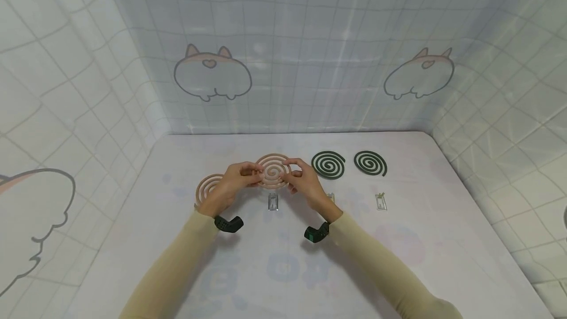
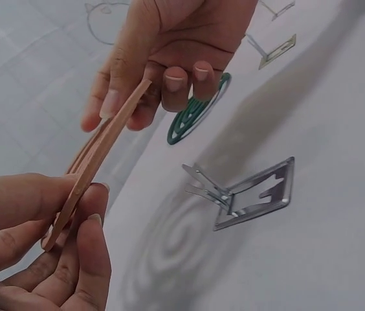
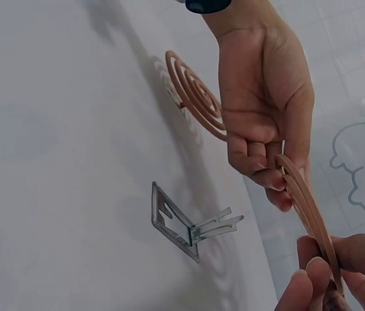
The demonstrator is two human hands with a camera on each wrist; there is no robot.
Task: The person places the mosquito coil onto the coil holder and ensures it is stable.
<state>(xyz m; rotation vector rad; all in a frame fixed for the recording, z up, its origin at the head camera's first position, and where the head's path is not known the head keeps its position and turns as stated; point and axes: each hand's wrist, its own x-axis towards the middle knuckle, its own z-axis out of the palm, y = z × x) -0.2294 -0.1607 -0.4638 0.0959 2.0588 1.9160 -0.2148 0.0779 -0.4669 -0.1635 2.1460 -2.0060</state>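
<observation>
Both hands hold a brown mosquito coil (image 1: 272, 172) above the table. My left hand (image 1: 235, 183) pinches its left edge, and my right hand (image 1: 308, 186) pinches the opposite edge between thumb and fingers. In the left wrist view the coil (image 2: 98, 159) appears nearly edge-on and tilted. Just below it stands a small metal coil stand (image 1: 273, 202), its prongs (image 3: 220, 223) bent upward. Behind my left wrist is another brown coil (image 1: 208, 186), partly covered by the hand; the right wrist view shows it raised above the table on a stand (image 3: 173, 97).
Two green coils (image 1: 328, 165) (image 1: 370, 163) lie at the back right. In front of them are two more metal stands (image 1: 381, 202) (image 1: 331, 197), one partly hidden by my right wrist. A patterned cloth wall (image 1: 283, 63) rises behind the white table (image 1: 274, 250).
</observation>
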